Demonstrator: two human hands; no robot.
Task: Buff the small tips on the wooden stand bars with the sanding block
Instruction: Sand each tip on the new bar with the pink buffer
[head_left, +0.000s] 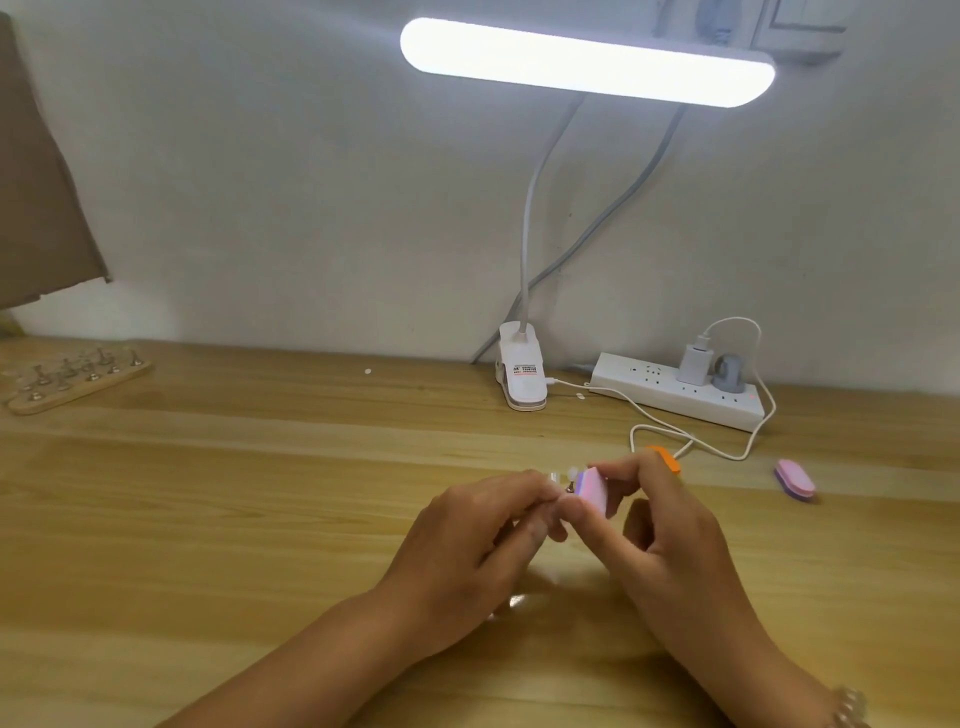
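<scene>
Both hands meet above the middle of the wooden table (260, 493). My right hand (670, 540) pinches a small pink sanding block (595, 491) between thumb and forefinger. My left hand (483, 540) pinches a tiny holder with a small pale tip (571, 474) on its top. The block's face lies against that tip. Most of the holder is hidden by my left fingers. A wooden stand (78, 379) with several small metal holders sits at the far left of the table.
A second pink and purple block (795, 480) lies to the right. An orange block (667, 460) peeks out behind my right hand. A clip lamp base (522, 376), a white power strip (680, 395) and a looping white cable (691, 444) stand along the wall.
</scene>
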